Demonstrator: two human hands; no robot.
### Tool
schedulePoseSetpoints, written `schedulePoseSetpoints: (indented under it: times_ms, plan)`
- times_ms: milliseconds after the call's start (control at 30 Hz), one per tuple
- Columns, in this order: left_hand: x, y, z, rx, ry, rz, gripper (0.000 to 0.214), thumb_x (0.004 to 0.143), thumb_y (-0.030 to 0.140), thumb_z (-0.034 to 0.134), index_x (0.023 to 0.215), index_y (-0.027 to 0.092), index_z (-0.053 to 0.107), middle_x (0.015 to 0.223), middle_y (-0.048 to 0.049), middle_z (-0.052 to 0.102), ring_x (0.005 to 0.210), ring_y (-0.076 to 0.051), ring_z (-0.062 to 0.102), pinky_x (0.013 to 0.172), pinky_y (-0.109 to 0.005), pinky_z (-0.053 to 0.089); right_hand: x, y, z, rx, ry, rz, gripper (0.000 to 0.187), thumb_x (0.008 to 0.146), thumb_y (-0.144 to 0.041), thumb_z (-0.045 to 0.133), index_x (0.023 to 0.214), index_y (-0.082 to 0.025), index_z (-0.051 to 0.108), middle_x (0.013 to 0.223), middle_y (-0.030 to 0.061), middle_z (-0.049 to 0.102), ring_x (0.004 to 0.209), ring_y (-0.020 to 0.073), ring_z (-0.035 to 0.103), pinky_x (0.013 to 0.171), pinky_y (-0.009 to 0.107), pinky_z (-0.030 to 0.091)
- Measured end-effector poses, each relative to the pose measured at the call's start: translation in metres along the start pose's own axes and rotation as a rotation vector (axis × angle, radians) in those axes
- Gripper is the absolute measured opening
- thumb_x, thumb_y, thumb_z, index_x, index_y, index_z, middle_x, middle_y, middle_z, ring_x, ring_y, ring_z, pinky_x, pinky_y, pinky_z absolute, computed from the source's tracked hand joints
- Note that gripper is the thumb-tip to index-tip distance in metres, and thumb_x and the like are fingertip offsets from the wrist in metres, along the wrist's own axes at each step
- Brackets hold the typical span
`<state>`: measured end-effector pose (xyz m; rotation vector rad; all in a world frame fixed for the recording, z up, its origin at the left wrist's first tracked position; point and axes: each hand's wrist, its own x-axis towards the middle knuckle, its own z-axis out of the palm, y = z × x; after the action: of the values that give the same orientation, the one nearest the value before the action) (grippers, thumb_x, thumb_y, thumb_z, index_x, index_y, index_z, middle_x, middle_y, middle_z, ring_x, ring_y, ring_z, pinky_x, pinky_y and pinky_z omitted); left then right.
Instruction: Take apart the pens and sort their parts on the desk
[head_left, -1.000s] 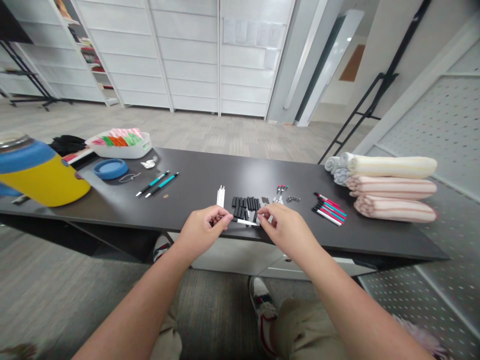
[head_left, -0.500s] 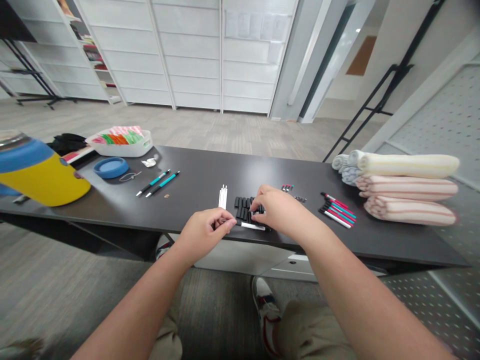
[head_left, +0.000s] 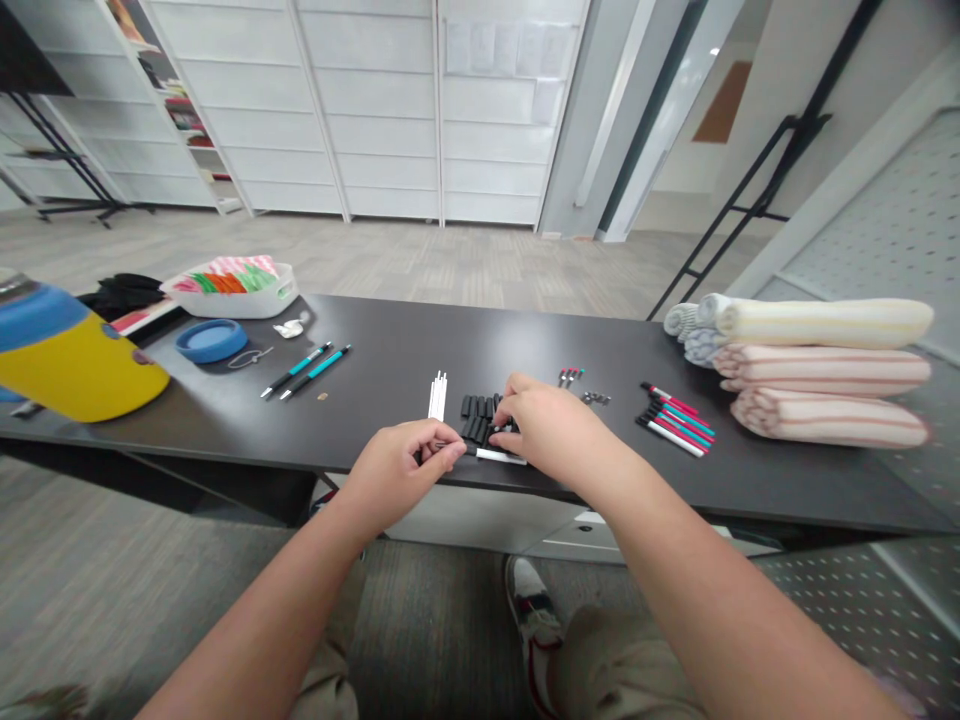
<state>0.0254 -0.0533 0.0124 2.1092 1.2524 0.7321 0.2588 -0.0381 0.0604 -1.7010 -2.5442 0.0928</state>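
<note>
At the front edge of the dark table, my left hand [head_left: 405, 462] is closed in a pinch. From its fingertips a white pen barrel [head_left: 501, 457] with a dark front part points right. My right hand [head_left: 551, 422] bends over several short black pen grips [head_left: 474, 418] laid in rows. Its thumb and fingers curl in close among them; a small pale spot shows there, too small to name. Thin white refills [head_left: 437, 395] lie in a bundle just beyond my left hand.
Small pen tops [head_left: 571, 376] and metal tips [head_left: 596, 398] lie right of my right hand. Further right are coloured pen barrels [head_left: 677, 420] and rolled towels [head_left: 829, 365]. Leftward are two teal pens [head_left: 316, 373], a blue lid [head_left: 211, 341], a white basket [head_left: 251, 302] and a yellow-blue bottle [head_left: 79, 355].
Both hands stay in nearly the same places. The right fingers have shifted slightly left over the black grips, and the view has turned a little.
</note>
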Motion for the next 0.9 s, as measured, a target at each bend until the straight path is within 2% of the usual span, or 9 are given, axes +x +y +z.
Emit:
schedulePoseSetpoints:
  times_ms: [267,367,500,567,633,733,900]
  plan:
    - [0.000,0.001,0.000,0.006,-0.004,0.007,0.018,0.098,0.037,0.063,0.096,0.024,0.075,0.083,0.0024,0.076,0.076,-0.015,0.070,0.061,-0.023,0.045,-0.001,-0.006,0.004,-0.041,0.010,-0.019,0.015,0.093,-0.035,0.072,0.090,-0.023,0.082,0.104,0.0071,0.068,0.079,0.0198,0.067,0.067,0.030,0.046]
    - [0.000,0.001,0.000,0.003,-0.003,0.010,0.017,0.098,0.037,0.063,0.096,0.024,0.075,0.082,0.0031,0.076,0.074,-0.015,0.069,0.063,-0.023,0.045,-0.003,0.000,0.000,0.014,0.033,-0.038,0.015,0.094,-0.034,0.071,0.091,-0.024,0.081,0.102,0.0060,0.069,0.078,0.0187,0.067,0.068,0.030,0.046]
    - [0.001,0.001,0.000,-0.011,-0.003,0.000,0.017,0.099,0.037,0.063,0.097,0.025,0.075,0.079,0.0042,0.076,0.073,-0.014,0.068,0.062,-0.022,0.044,-0.016,0.032,-0.022,0.144,0.202,-0.004,0.019,0.100,-0.030,0.064,0.098,-0.025,0.082,0.101,0.0049,0.074,0.089,0.0194,0.069,0.079,0.030,0.047]
    - [0.001,0.001,0.000,-0.015,-0.007,-0.004,0.018,0.099,0.038,0.063,0.097,0.025,0.075,0.079,0.0041,0.076,0.073,-0.014,0.068,0.061,-0.022,0.043,-0.029,0.053,-0.031,0.148,0.305,0.082,0.021,0.100,-0.031,0.063,0.099,-0.025,0.082,0.097,0.0043,0.076,0.088,0.0200,0.069,0.079,0.031,0.047]
    - [0.001,0.000,0.000,-0.014,-0.010,-0.003,0.019,0.098,0.039,0.063,0.096,0.025,0.075,0.079,0.0039,0.076,0.073,-0.014,0.068,0.060,-0.023,0.042,-0.043,0.072,-0.034,0.163,0.359,0.234,0.020,0.098,-0.035,0.064,0.098,-0.027,0.082,0.091,0.0022,0.079,0.082,0.0199,0.070,0.072,0.031,0.046]
    - [0.001,0.000,-0.001,-0.012,-0.011,-0.004,0.018,0.097,0.039,0.064,0.096,0.025,0.076,0.079,0.0038,0.075,0.073,-0.014,0.068,0.060,-0.023,0.042,-0.060,0.090,-0.023,0.220,0.295,0.372,0.019,0.095,-0.038,0.067,0.095,-0.028,0.082,0.086,0.0004,0.080,0.077,0.0201,0.072,0.069,0.031,0.046]
    - [-0.001,0.001,-0.001,-0.019,-0.015,-0.010,0.017,0.097,0.037,0.064,0.097,0.025,0.076,0.082,0.0033,0.076,0.075,-0.014,0.069,0.060,-0.023,0.044,-0.071,0.101,0.008,0.258,0.170,0.367,0.018,0.092,-0.037,0.066,0.090,-0.026,0.081,0.084,0.0007,0.080,0.077,0.0201,0.072,0.068,0.030,0.046]
